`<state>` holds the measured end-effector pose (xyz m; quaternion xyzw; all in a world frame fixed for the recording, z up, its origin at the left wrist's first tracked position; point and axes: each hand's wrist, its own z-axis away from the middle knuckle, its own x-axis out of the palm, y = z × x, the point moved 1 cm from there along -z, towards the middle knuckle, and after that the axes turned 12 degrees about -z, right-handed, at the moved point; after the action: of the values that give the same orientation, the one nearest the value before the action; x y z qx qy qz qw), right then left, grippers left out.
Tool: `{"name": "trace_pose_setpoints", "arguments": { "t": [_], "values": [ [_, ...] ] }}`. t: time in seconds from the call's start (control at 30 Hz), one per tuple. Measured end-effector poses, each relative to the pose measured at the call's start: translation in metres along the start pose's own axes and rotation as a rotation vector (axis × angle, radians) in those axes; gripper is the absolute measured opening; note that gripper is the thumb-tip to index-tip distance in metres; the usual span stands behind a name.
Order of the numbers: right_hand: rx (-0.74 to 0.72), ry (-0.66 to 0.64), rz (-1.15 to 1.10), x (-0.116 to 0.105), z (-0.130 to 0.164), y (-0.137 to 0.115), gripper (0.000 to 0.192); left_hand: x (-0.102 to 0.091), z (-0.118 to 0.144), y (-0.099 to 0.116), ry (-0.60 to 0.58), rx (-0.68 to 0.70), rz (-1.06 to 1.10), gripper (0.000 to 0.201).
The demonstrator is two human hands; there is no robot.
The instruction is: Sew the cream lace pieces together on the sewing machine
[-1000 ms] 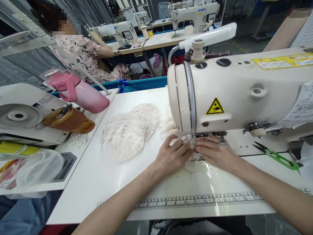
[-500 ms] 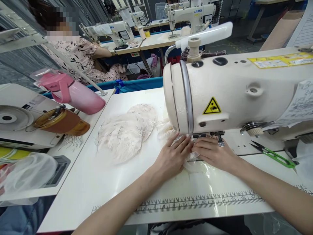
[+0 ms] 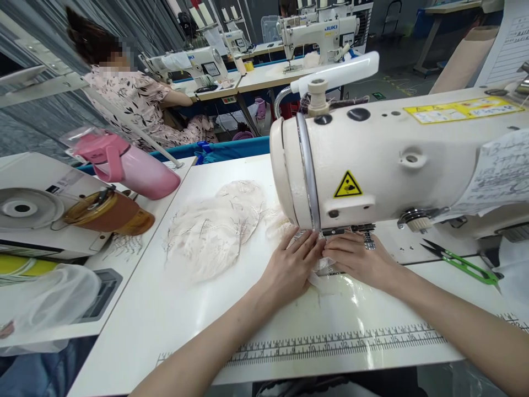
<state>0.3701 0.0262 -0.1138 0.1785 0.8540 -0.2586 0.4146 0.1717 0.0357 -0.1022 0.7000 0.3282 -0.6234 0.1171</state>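
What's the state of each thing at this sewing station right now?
left hand: flat, fingers pressing lace piece under the machine head
right hand: flat on the same lace, beside the needle area
sewing machine: head over the lace; needle hidden
lace stack: loose pile, untouched, left of machine
thread snips: lying on table, untouched
pink bottle: on its side, lid shut
brown bottle: on its side, capped

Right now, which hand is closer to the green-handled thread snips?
The right hand: the green-handled thread snips lie to its right. The left hand lies beyond it, farther away.
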Motion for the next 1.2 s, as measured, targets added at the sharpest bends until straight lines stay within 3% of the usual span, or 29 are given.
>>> {"name": "trace_pose_setpoints", "arguments": {
  "t": [0.47,0.73,0.87,1.2],
  "values": [
    [0.096,0.028,0.078,0.000,0.006,0.006,0.023,0.002,-0.001,0.002,0.006,-0.023,-0.019,0.055],
    [0.049,0.095,0.132,-0.007,0.003,0.005,0.023,0.003,-0.002,0.005,0.058,-0.029,-0.072,0.049],
    [0.038,0.082,0.182,-0.007,0.003,0.004,0.023,0.003,0.002,0.004,0.149,0.086,-0.107,0.042],
    [-0.026,-0.058,0.227,0.002,0.000,-0.003,0.025,0.004,0.007,-0.015,0.141,0.159,-0.043,0.041]
  ]
}}
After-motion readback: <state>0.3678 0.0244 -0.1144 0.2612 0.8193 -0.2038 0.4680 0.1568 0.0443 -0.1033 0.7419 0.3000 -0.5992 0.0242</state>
